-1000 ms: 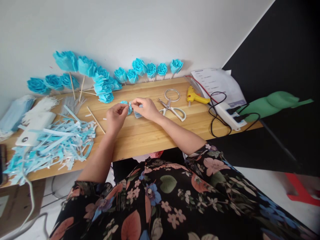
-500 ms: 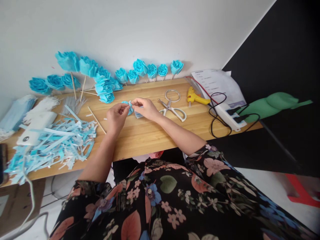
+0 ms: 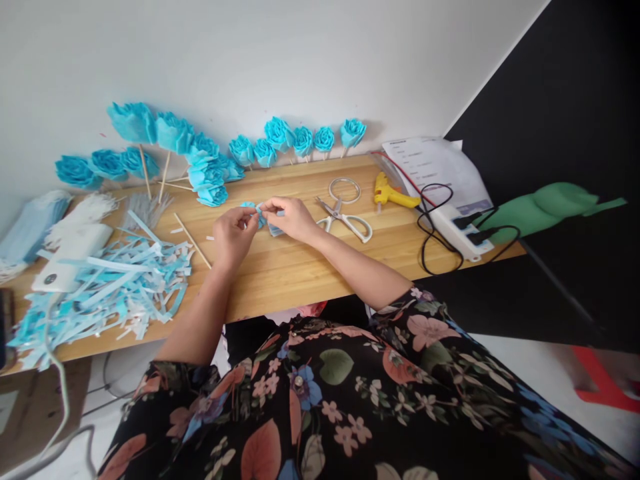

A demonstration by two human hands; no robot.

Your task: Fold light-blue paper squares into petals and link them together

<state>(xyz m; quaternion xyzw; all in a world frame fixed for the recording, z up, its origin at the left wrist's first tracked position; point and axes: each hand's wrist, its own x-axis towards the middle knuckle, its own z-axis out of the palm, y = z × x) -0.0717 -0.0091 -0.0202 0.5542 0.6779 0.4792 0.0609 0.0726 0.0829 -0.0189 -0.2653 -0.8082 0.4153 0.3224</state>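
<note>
Over the middle of the wooden table, my left hand (image 3: 234, 233) and my right hand (image 3: 290, 219) face each other, their fingertips nearly meeting. Both pinch a small light-blue petal piece (image 3: 261, 216) between thumb and forefinger. Behind it, more blue petal material (image 3: 247, 205) shows by the left fingers; whether it is held or lies on the table I cannot tell. Partly hidden below my right hand is a small stack of pale blue pieces (image 3: 275, 230). A thin wooden stick (image 3: 193, 241) lies left of my left hand. White-handled scissors (image 3: 345, 220) lie spread to the right of my right hand.
Finished blue flowers on sticks (image 3: 280, 134) line the wall. Blue and white strips (image 3: 115, 287) heap up at left beside a white power bank (image 3: 75, 257). A tape ring (image 3: 345, 180), yellow glue gun (image 3: 393, 193), power strip (image 3: 457, 233) and black cable (image 3: 425, 250) occupy the right.
Both hands stay almost where they were, still pinching the blue piece, with slight finger movement. The view has shifted a little.
</note>
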